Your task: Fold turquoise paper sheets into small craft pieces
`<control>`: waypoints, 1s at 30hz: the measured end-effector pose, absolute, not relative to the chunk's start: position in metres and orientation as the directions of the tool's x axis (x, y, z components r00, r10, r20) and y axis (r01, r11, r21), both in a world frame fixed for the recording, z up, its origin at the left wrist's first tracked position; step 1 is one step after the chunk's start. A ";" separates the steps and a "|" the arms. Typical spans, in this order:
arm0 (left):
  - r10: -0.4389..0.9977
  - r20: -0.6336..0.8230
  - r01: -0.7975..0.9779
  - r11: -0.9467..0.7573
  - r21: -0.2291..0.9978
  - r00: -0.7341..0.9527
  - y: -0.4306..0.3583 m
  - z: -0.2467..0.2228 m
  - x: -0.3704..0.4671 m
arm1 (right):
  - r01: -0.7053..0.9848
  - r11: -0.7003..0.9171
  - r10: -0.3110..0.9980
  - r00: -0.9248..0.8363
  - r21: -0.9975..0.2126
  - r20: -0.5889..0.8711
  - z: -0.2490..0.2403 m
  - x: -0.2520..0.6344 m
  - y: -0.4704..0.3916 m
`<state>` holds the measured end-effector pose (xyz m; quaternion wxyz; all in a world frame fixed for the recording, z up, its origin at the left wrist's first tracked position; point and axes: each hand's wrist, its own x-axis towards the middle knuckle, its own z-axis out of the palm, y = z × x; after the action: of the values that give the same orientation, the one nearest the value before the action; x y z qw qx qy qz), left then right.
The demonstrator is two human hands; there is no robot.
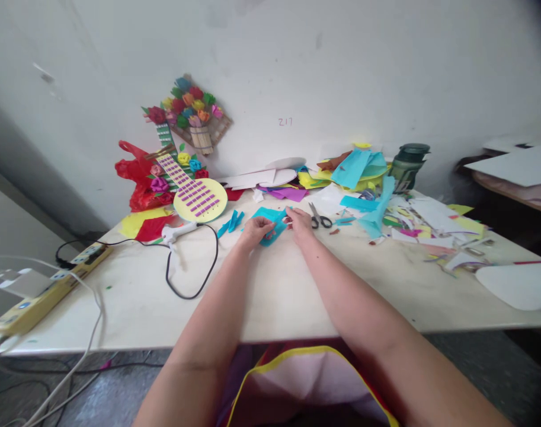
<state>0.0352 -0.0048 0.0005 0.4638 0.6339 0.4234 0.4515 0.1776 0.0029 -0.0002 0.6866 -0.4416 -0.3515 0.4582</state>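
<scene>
Your left hand (258,231) and your right hand (298,223) are both on the turquoise paper (270,217), which lies near the middle of the white table (288,296), between and behind your fingers. Your left hand is at its left side, fingers curled inward over it; your right hand is at its right side, thumb and fingers bent close together. Whether either hand is pinching the paper or only touching it, you cannot tell at this size. Just left of your left hand lie some folded turquoise strips (230,223). Black-handled scissors (320,218) lie just beside your right hand, their blades pointing away from you. Farther left, a white glue gun (180,231) rests on the table with its black cord looping toward you, and behind it a round yellow craft piece (200,200) with purple bars leans among paper flowers. A yellow power strip (52,289) runs along the table's left side. Beyond your right hand, paper scraps (430,222) spread over the right part of the table, and a dark green bottle (407,168) stands upright behind them, near the wall (341,77).
</scene>
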 end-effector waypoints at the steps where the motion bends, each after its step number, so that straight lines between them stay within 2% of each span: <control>1: 0.955 0.186 0.118 -0.218 0.969 0.230 -0.004 0.000 0.035 | -0.322 0.203 0.936 0.340 -0.925 0.087 -0.001 0.178 0.004; 5: 0.969 0.189 0.135 -0.210 0.968 0.157 -0.004 0.002 0.035 | -0.319 0.217 0.928 0.360 -0.923 0.094 -0.002 0.181 0.006; 9: 0.981 0.171 0.141 -0.182 0.973 0.092 -0.007 0.005 0.036 | -0.339 0.173 0.951 0.303 -0.925 0.067 -0.001 0.182 0.005; 17: 0.970 0.220 0.074 -0.228 0.971 0.100 -0.005 0.005 0.037 | -0.450 0.135 0.956 0.293 -0.883 -0.003 -0.001 0.184 0.007; 22: 0.976 0.217 0.183 -0.219 0.959 0.027 -0.001 0.004 0.032 | -0.475 0.135 0.963 0.271 -0.870 0.002 0.001 0.184 0.006; 25: 0.952 0.295 0.270 -0.264 0.926 -0.081 0.003 0.006 0.027 | -0.492 0.131 0.971 0.238 -0.861 0.012 0.000 0.185 0.006; 27: 0.905 0.362 0.356 -0.269 0.895 -0.224 0.004 0.008 0.020 | -0.487 0.118 0.974 0.226 -0.866 0.005 0.000 0.185 0.006; 30: 0.730 0.475 0.504 -0.206 0.839 -0.492 0.005 0.012 0.008 | -0.475 0.100 0.978 0.210 -0.874 -0.002 0.000 0.185 0.005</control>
<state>0.0075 0.0053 0.0118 0.0943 0.4952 0.6232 0.5980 0.1853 0.0047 -0.0001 0.6700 -0.3951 -0.3182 0.5420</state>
